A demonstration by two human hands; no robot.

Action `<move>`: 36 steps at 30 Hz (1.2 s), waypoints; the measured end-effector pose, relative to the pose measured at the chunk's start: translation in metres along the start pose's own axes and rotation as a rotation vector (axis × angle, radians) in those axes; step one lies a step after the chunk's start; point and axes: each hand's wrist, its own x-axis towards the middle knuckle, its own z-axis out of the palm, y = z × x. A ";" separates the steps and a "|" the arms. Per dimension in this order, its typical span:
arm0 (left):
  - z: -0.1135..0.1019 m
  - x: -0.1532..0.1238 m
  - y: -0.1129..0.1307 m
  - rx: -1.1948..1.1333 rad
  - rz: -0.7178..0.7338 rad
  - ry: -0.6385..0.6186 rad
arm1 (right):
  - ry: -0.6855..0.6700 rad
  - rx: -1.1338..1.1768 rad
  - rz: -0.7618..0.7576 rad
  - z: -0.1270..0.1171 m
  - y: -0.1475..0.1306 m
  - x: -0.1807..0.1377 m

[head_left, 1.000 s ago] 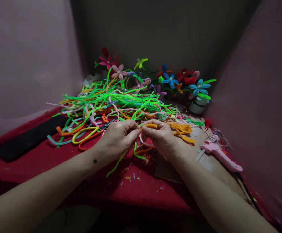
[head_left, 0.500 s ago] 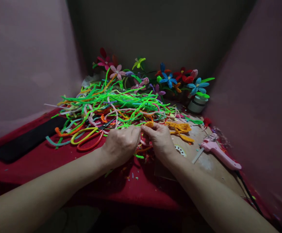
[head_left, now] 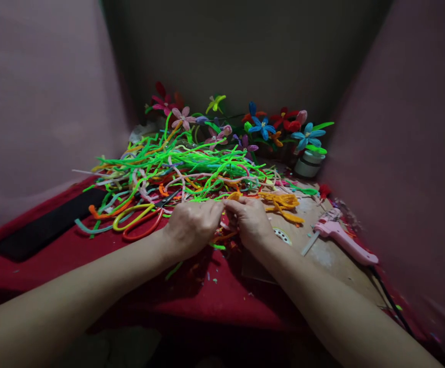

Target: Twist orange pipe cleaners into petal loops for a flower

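Note:
My left hand (head_left: 196,225) is closed, knuckles up, over the front of the pile. Its fingertips meet those of my right hand (head_left: 251,220), which is closed in a pinch. A small orange pipe cleaner piece (head_left: 234,196) sticks up between them; the grip itself is mostly hidden by my fingers. Beyond my right hand lie folded orange pipe cleaners (head_left: 285,202). Left of my left hand are scissors (head_left: 142,229) with a yellow and a red handle loop, blades pointing into the heap of pipe cleaners (head_left: 207,162), mostly bright green.
Pipe cleaner flowers (head_left: 261,128) stand along the back, near a small white jar (head_left: 309,164). A pink glue gun (head_left: 343,237) rests on a brown board (head_left: 333,278) at the right, its cord trailing forward. A black flat case (head_left: 49,222) lies left on the red cloth (head_left: 222,301).
Both hands stay together at nearly the same spot, with the right fingers curled a little tighter around the orange piece. The whole view has shifted slightly.

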 end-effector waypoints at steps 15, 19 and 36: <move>-0.005 0.046 -0.032 -0.563 -0.609 -0.358 | 0.190 -0.086 -0.258 -0.009 0.000 0.012; 0.004 0.078 -0.030 -0.637 -0.564 -0.298 | 0.108 -0.218 -0.201 -0.006 0.007 0.008; 0.066 0.156 0.018 -0.618 -0.098 -0.475 | -0.017 -0.656 -0.437 -0.007 0.018 0.012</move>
